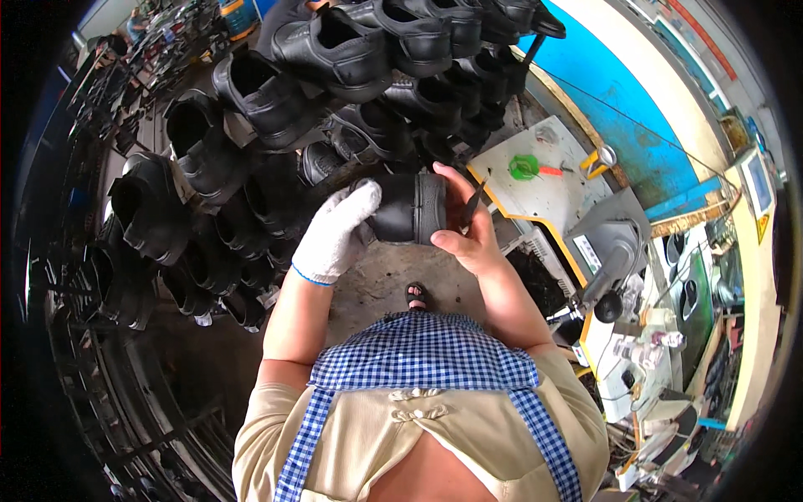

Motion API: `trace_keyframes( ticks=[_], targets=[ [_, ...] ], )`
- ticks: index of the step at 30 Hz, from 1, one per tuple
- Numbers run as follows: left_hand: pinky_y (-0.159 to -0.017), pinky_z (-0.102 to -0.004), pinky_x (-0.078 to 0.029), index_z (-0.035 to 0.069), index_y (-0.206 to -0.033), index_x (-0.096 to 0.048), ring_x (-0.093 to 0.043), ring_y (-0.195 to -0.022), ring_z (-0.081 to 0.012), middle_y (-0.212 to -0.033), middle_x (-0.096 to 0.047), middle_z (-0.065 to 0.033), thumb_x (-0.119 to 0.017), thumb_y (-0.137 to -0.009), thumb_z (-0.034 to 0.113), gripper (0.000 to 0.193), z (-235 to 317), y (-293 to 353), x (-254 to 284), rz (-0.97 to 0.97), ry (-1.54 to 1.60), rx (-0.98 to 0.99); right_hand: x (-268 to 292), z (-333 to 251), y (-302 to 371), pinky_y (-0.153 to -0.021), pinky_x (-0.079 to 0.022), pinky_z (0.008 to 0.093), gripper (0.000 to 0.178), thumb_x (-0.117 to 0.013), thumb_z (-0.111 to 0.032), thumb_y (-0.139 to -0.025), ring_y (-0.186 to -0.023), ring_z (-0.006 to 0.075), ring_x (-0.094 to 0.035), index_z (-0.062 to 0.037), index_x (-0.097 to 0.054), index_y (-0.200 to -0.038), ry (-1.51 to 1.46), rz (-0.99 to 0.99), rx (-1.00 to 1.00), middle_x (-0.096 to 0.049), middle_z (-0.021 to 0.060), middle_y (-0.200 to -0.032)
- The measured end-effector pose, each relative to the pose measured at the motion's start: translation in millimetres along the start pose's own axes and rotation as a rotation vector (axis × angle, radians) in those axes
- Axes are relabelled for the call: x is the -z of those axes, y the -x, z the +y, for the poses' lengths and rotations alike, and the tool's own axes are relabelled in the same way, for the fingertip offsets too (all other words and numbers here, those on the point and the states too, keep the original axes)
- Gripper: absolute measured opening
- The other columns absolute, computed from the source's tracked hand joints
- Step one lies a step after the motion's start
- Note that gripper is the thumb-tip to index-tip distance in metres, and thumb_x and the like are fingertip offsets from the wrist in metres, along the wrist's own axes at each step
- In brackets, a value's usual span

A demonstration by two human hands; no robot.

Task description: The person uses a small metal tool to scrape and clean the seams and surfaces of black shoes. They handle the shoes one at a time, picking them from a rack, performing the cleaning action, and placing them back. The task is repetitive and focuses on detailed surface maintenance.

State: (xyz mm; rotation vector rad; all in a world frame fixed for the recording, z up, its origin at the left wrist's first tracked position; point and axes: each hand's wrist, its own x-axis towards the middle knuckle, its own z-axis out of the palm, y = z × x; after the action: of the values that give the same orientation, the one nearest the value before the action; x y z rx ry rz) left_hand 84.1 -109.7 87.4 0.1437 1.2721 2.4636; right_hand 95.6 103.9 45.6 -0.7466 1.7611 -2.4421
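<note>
A black leather shoe (400, 205) is held between my two hands in front of my body, its thick ridged sole edge toward the right. My left hand (336, 230), in a white knit glove with a blue cuff edge, is closed round the shoe's left part, thumb on top. My bare right hand (470, 230) grips the sole end with thumb and fingers. A dark, thin, pointed piece (473, 207), perhaps a blade, also lies in my right hand; its kind is not clear.
Racks of similar black shoes (268, 99) fill the left and far side. To the right, a white worktable (535, 188) carries a green holder (524, 167) and a yellow-rimmed tape roll (598, 161). A grey machine (609, 243) stands close to my right arm. Below is concrete floor (381, 280).
</note>
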Motion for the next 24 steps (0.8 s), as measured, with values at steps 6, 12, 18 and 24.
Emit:
trace_keyframes(
  ticks=[6,12,18,24],
  targets=[
    [-0.084,-0.0288,-0.052,-0.002,-0.122,-0.062,-0.063,-0.095,-0.0129,-0.106,-0.069,-0.0077,-0.062,-0.098,0.027,0.038,-18,4,-10,-0.04,-0.17,0.068,1,-47,17,-0.055,-0.046,0.0259,0.043,-0.083,-0.013,-0.078,-0.061,0.0085,-0.058,-0.0082,-0.07,-0.119,0.878,0.113,0.116,-0.058,0.0026,-0.079],
    [-0.081,-0.0259,-0.048,0.001,-0.118,-0.064,-0.058,-0.089,-0.0106,-0.099,-0.066,-0.0021,-0.06,-0.1,0.024,0.029,-24,17,-20,-0.069,-0.544,-0.109,-6,-64,19,-0.054,-0.048,0.0274,0.03,-0.081,-0.004,-0.077,-0.061,0.0145,-0.059,-0.0086,-0.072,-0.105,1.106,0.09,0.417,-0.06,0.0044,-0.082],
    [-0.096,-0.0326,-0.047,0.001,-0.125,-0.059,-0.062,-0.106,-0.0172,-0.117,-0.065,-0.0081,-0.057,-0.101,0.028,0.036,-48,16,-26,0.04,0.023,-0.203,-2,-44,25,-0.05,-0.038,0.0227,0.023,-0.072,0.0,-0.086,-0.056,0.0084,-0.047,-0.0034,-0.051,-0.097,0.912,0.204,0.369,-0.054,0.0057,-0.082],
    [-0.103,-0.0403,-0.049,0.001,-0.13,-0.056,-0.063,-0.115,-0.0254,-0.128,-0.064,-0.0149,-0.053,-0.1,0.042,0.051,-46,16,-12,-0.155,0.662,0.273,-8,-42,27,-0.054,-0.038,0.0235,0.027,-0.075,-0.015,-0.09,-0.059,0.0067,-0.046,-0.0071,-0.051,-0.099,0.709,0.304,0.13,-0.052,0.0001,-0.077]
  ],
)
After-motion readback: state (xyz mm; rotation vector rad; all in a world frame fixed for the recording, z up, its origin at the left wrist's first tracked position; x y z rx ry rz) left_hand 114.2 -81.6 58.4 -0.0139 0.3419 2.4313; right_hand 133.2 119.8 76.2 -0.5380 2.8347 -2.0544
